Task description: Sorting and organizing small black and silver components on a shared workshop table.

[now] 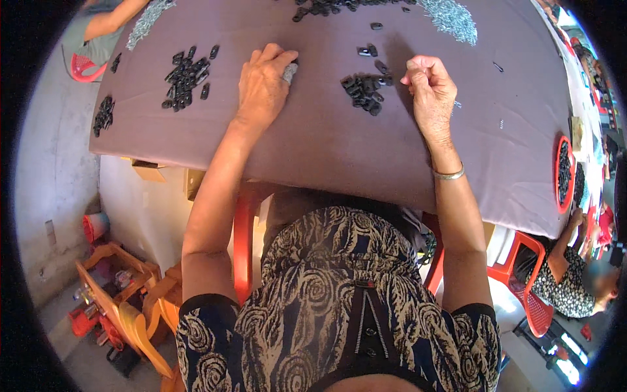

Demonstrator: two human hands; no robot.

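Note:
My left hand (263, 86) rests on the cloth-covered table (313, 137), its fingers curled round a small grey piece (290, 72) that shows beside the thumb. What exactly this piece is cannot be made out. My right hand (431, 95) is raised a little, thumb and fingers pinched together; anything between them is too small or hidden to see. Just left of it lies a heap of small black plastic parts (363, 95), with a few loose ones (381, 66) closer to the fingers. Another heap of black parts (185, 80) lies to the left of my left hand.
Silvery small metal pieces are piled at the far right (450, 21) and far left (149, 19). More black parts (326, 6) lie at the far edge. A red basket (563, 175) of black parts sits at the right. Other people's arms (108, 21) show at the sides.

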